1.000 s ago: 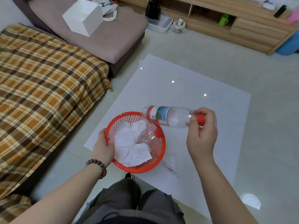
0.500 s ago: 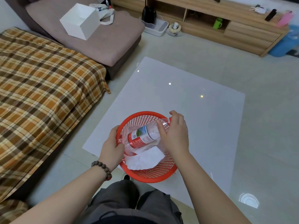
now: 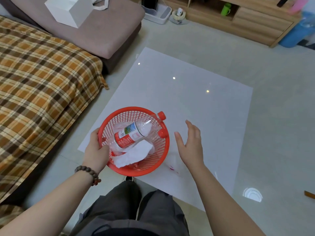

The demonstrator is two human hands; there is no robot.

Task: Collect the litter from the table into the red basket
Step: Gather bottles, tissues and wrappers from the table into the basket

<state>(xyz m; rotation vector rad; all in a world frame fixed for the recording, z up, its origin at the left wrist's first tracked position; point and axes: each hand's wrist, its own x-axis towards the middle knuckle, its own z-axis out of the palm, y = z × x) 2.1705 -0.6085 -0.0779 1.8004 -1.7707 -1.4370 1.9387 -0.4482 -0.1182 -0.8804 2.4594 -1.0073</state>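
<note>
The red mesh basket (image 3: pixel 158 160) is tilted over the near left corner of the glossy white table (image 3: pixel 196 103). My left hand (image 3: pixel 96 153) grips its left rim. Inside lies a clear plastic bottle (image 3: pixel 133 135) with a red label, its red cap (image 3: pixel 161 115) poking over the far rim. A second red cap (image 3: pixel 162 133) shows beside it, and crumpled white paper (image 3: pixel 133 155) lies under the bottle. My right hand (image 3: pixel 190 145) hovers just right of the basket, fingers spread and holding nothing.
A plaid-covered sofa (image 3: pixel 39 86) runs along the left, with a mauve cushion seat (image 3: pixel 102 26) and a white box (image 3: pixel 68 9) behind it. A low wooden cabinet (image 3: pixel 247 16) lines the far wall. A small pink-marked scrap (image 3: pixel 172 168) lies on the table near the basket.
My right hand brought the bottle from right of the basket into it, let go and drew back to the right with fingers spread. The left hand kept its hold on the rim.
</note>
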